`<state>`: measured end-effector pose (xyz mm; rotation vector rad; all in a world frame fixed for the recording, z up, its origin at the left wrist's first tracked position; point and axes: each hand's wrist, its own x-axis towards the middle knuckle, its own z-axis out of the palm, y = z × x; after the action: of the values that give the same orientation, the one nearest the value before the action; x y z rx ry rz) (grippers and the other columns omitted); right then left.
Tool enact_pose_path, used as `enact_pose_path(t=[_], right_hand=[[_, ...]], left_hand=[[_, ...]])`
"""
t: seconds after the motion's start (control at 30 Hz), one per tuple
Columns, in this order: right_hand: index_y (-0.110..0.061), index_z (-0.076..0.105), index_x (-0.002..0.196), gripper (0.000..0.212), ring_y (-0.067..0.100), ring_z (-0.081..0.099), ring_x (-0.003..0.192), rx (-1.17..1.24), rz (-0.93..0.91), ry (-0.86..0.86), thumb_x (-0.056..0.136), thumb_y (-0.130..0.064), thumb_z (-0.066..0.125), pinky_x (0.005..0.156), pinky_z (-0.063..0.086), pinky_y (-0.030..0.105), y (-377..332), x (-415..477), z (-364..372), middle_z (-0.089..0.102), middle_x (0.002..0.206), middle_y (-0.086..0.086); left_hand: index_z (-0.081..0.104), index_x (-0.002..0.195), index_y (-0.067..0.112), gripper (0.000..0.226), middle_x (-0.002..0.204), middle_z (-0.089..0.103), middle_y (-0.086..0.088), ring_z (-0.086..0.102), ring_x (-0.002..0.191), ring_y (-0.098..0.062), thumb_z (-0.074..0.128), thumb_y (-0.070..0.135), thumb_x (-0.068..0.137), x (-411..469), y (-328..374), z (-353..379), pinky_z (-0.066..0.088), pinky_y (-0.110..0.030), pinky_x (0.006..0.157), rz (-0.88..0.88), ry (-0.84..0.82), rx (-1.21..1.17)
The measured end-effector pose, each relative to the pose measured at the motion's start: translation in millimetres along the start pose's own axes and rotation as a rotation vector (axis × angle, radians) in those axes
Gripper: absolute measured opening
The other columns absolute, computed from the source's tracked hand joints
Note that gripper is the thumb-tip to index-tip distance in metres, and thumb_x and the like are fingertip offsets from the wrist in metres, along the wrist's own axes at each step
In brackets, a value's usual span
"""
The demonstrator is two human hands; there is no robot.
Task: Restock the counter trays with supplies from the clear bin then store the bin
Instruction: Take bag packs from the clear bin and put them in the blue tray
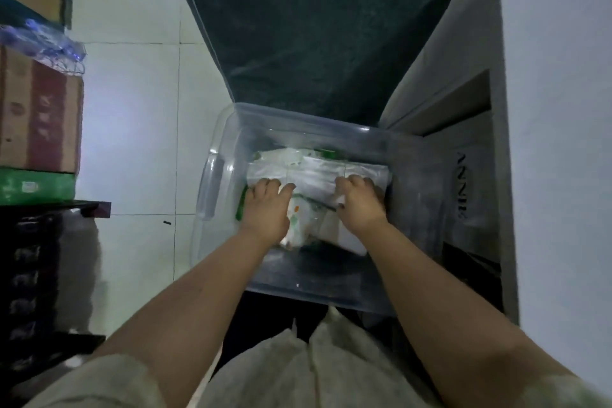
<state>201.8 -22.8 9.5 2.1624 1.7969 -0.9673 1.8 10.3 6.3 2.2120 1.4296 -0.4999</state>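
Both hands, left (266, 205) and right (359, 202), press white packets (318, 175) in the clear bin (212, 182); grip unclear, fingertips hidden

Both bare forearms are reaching forward and down, nearly parallel, with the wrists almost straight. The left hand (266, 205) is lying palm down, its fingers (270, 185) curled forward and slightly spread. The right hand (359, 202) is also palm down, knuckles raised, its fingertips bent under and hidden.
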Motion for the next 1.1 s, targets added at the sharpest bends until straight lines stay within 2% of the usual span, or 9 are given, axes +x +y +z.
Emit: enact_pose_path(t=[0.1, 0.2, 0.3, 0.47, 0.6, 0.73, 0.83, 1.0, 1.1], right_hand=[[-0.02, 0.05, 0.124, 0.039, 0.035, 0.046, 0.113, -0.002, 0.056, 0.019, 0.086, -0.016, 0.055, 0.094, 0.04, 0.04, 21, 47, 21, 0.051, 0.128, 0.012], [-0.019, 0.039, 0.14, 0.058, 0.034, 0.037, 0.129, -0.044, 0.047, -0.017, 0.085, -0.019, 0.058, 0.105, 0.032, 0.045, 37, 86, 43, 0.041, 0.143, 0.012], [-0.017, 0.031, 0.145, 0.068, 0.031, 0.029, 0.135, -0.058, 0.054, 0.003, 0.083, -0.021, 0.06, 0.109, 0.025, 0.049, 45, 109, 63, 0.036, 0.148, 0.01], [-0.014, 0.044, 0.132, 0.052, 0.033, 0.038, 0.121, -0.107, 0.129, 0.098, 0.082, -0.019, 0.056, 0.103, 0.028, 0.047, 43, 111, 76, 0.046, 0.133, 0.014], [-0.012, 0.057, 0.114, 0.032, 0.032, 0.046, 0.11, -0.081, 0.128, 0.05, 0.082, -0.013, 0.052, 0.094, 0.031, 0.043, 37, 88, 65, 0.055, 0.116, 0.012], [-0.014, 0.061, 0.107, 0.034, 0.033, 0.05, 0.104, 0.018, 0.086, 0.15, 0.074, -0.003, 0.058, 0.087, 0.031, 0.04, 26, 51, 28, 0.058, 0.111, 0.012], [-0.013, 0.06, 0.111, 0.033, 0.034, 0.049, 0.107, 0.06, 0.067, 0.196, 0.08, -0.003, 0.056, 0.091, 0.035, 0.04, 10, 18, -14, 0.056, 0.115, 0.013], [-0.012, 0.049, 0.127, 0.059, 0.033, 0.046, 0.105, -0.019, 0.035, 0.23, 0.072, 0.008, 0.055, 0.088, 0.035, 0.04, -26, -52, -76, 0.05, 0.115, 0.012], [-0.016, 0.049, 0.129, 0.062, 0.032, 0.045, 0.107, -0.02, 0.105, 0.28, 0.072, 0.006, 0.055, 0.092, 0.034, 0.041, -52, -96, -94, 0.049, 0.115, 0.009]], left_hand=[[0.034, 0.143, 0.02, 0.07, 0.145, 0.036, -0.011, 0.025, 0.134, -0.033, 0.062, 0.02, 0.079, 53, -7, 21, 0.026, -0.046, 0.105, 0.025, -0.053, 0.056], [0.029, 0.145, 0.017, 0.07, 0.149, 0.032, -0.011, 0.022, 0.138, -0.032, 0.058, 0.017, 0.082, 95, -12, 42, 0.021, -0.047, 0.109, 0.047, -0.078, 0.12], [0.026, 0.146, 0.017, 0.072, 0.148, 0.034, -0.009, 0.025, 0.138, -0.029, 0.058, 0.014, 0.081, 119, -17, 58, 0.02, -0.049, 0.111, 0.068, -0.127, 0.175], [0.044, 0.134, 0.019, 0.057, 0.126, 0.053, -0.007, 0.047, 0.114, -0.028, 0.057, 0.011, 0.078, 117, -23, 66, 0.03, -0.043, 0.099, 0.071, -0.084, 0.156], [0.052, 0.12, 0.016, 0.045, 0.116, 0.055, -0.008, 0.049, 0.106, -0.029, 0.058, 0.002, 0.078, 91, -20, 52, 0.038, -0.039, 0.088, 0.122, -0.125, 0.138], [0.056, 0.116, 0.017, 0.047, 0.111, 0.056, -0.006, 0.049, 0.103, -0.028, 0.057, -0.003, 0.074, 55, -12, 12, 0.037, -0.038, 0.084, 0.194, -0.027, 0.129], [0.062, 0.11, 0.015, 0.048, 0.103, 0.059, -0.008, 0.051, 0.097, -0.03, 0.062, -0.007, 0.067, 26, -5, -31, 0.037, -0.039, 0.08, 0.281, 0.104, 0.114], [0.069, 0.098, 0.013, 0.054, 0.091, 0.063, -0.007, 0.057, 0.085, -0.032, 0.071, -0.013, 0.051, -24, 6, -98, 0.045, -0.039, 0.073, 0.424, 0.306, 0.083], [0.069, 0.098, 0.015, 0.06, 0.092, 0.064, -0.005, 0.058, 0.087, -0.031, 0.071, -0.014, 0.046, -50, 5, -121, 0.045, -0.038, 0.073, 0.536, 0.367, 0.051]])
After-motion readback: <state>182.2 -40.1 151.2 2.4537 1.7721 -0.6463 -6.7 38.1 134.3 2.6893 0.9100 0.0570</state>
